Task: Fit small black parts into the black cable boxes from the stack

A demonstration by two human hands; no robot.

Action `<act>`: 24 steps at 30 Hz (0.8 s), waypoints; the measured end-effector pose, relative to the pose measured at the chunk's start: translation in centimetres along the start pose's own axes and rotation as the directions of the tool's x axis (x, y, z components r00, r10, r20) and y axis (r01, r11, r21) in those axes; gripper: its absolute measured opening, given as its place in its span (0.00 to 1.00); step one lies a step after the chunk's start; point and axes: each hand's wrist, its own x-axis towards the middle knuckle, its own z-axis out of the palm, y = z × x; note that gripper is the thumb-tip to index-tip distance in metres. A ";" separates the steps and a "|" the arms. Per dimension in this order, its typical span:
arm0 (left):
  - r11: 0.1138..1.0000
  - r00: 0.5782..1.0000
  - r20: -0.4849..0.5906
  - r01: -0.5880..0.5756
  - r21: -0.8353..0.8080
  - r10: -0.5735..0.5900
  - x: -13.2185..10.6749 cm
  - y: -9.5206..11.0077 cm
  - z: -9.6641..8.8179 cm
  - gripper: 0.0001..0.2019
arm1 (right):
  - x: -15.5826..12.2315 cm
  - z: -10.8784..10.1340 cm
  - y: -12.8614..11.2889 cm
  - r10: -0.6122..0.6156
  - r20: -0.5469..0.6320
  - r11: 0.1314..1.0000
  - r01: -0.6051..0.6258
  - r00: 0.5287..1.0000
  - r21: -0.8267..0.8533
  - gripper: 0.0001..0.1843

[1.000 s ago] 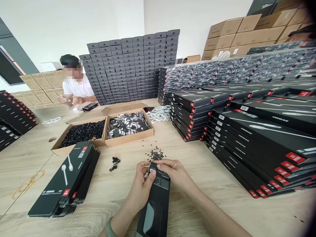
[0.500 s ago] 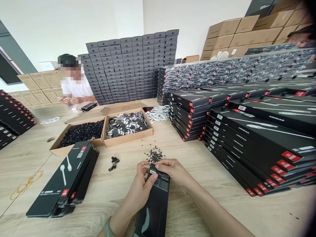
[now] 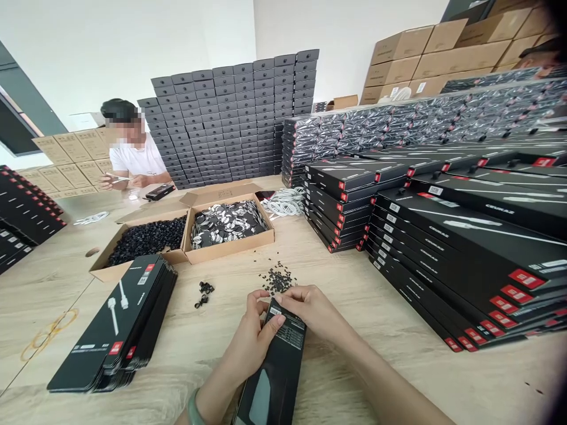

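Observation:
A long black packaging box (image 3: pixel 277 369), printed side up, lies tilted in front of me with its far end between my hands. My left hand (image 3: pixel 254 333) is wrapped round its left side, thumb on the printed face near the barcode. At the top end, my right hand (image 3: pixel 312 307) pinches the box edge with thumb and fingers; whether a small part sits under those fingertips is hidden. Just beyond the hands is a scatter of tiny black pieces (image 3: pixel 278 277). Several small black rings (image 3: pixel 204 289) lie to the left.
Left stands a stack of flat black boxes (image 3: pixel 106 319), near yellow rubber bands (image 3: pixel 48 336). Behind are open cartons of black parts (image 3: pixel 148 239) and black-and-white discs (image 3: pixel 228 224), plus white cables (image 3: pixel 286 203). Stacked black boxes (image 3: pixel 425 254) fill the right. A co-worker (image 3: pixel 135 159) sits across the table.
The box has tilted slightly, its near end shifting left. My right fingertips have moved slightly left along its top edge. The co-worker's hands have moved apart a little.

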 end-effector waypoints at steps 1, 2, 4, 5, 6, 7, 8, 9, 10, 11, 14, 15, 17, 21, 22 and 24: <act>1.000 1.000 0.005 0.001 -0.008 -0.001 0.0 0.1 0.0 0.24 | 0.0 -0.1 -0.1 0.000 0.012 1.000 0.000 1.000 0.003 0.20; 1.000 1.000 0.003 0.004 -0.026 -0.004 -0.1 0.2 -0.1 0.23 | 0.0 -0.3 -0.1 -0.004 0.024 1.000 0.004 1.000 0.007 0.21; 0.997 1.000 -0.013 0.006 -0.076 -0.007 0.0 0.3 -0.1 0.23 | 0.0 -0.6 -0.4 -0.016 0.052 0.999 0.015 0.999 0.034 0.21; 0.995 1.000 -0.026 -0.004 -0.102 0.001 0.1 0.4 -0.2 0.22 | 0.0 -0.7 -0.6 -0.026 0.077 0.998 0.021 0.997 0.061 0.20; 0.992 0.999 -0.041 -0.020 -0.124 0.015 0.3 0.5 -0.3 0.22 | 0.0 -0.7 -0.7 -0.038 0.105 0.995 0.027 0.994 0.099 0.19; 0.989 0.997 -0.064 -0.041 -0.143 0.033 0.4 0.6 -0.4 0.21 | 0.0 -0.7 -0.8 -0.049 0.120 0.989 0.031 0.992 0.145 0.17; 0.985 0.994 -0.095 -0.065 -0.162 0.050 0.6 0.7 -0.5 0.21 | 0.0 -0.7 -0.8 -0.059 0.117 0.981 0.036 0.991 0.190 0.16; 0.980 0.989 -0.133 -0.086 -0.181 0.062 0.8 0.7 -0.6 0.20 | 0.0 -0.5 -0.7 -0.068 0.100 0.972 0.044 0.993 0.232 0.16; 0.974 0.982 -0.174 -0.103 -0.201 0.068 0.9 0.8 -0.7 0.20 | 0.0 -0.3 -0.6 -0.077 0.073 0.962 0.055 0.994 0.266 0.16; 0.968 0.976 -0.208 -0.116 -0.221 0.069 1.0 0.8 -0.9 0.20 | 0.0 -0.1 -0.4 -0.089 0.038 0.953 0.074 0.995 0.293 0.16; 0.954 0.960 -0.270 -0.142 -0.264 0.068 1.1 0.9 -1.2 0.20 | 0.0 0.6 0.1 -0.163 -0.034 0.939 0.166 0.986 0.302 0.15; 0.951 0.960 -0.272 -0.149 -0.272 0.072 1.1 0.9 -1.3 0.20 | 0.0 0.7 0.3 -0.184 -0.047 0.937 0.189 0.982 0.293 0.14; 0.947 0.963 -0.256 -0.159 -0.278 0.086 1.1 1.1 -1.4 0.20 | 0.0 0.7 0.3 -0.189 -0.061 0.938 0.198 0.980 0.286 0.13; 0.953 0.970 -0.213 -0.174 -0.248 0.122 1.0 1.4 -1.4 0.18 | 0.0 0.4 0.0 -0.107 -0.017 0.941 0.107 0.994 0.321 0.15; 0.956 0.972 -0.200 -0.172 -0.237 0.125 1.0 1.4 -1.4 0.18 | 0.0 0.4 -0.1 -0.096 -0.013 0.943 0.095 0.995 0.319 0.16; 0.965 0.981 -0.151 -0.153 -0.214 0.122 0.9 1.3 -1.3 0.18 | 0.0 0.4 -0.2 -0.095 -0.032 0.952 0.100 0.995 0.288 0.17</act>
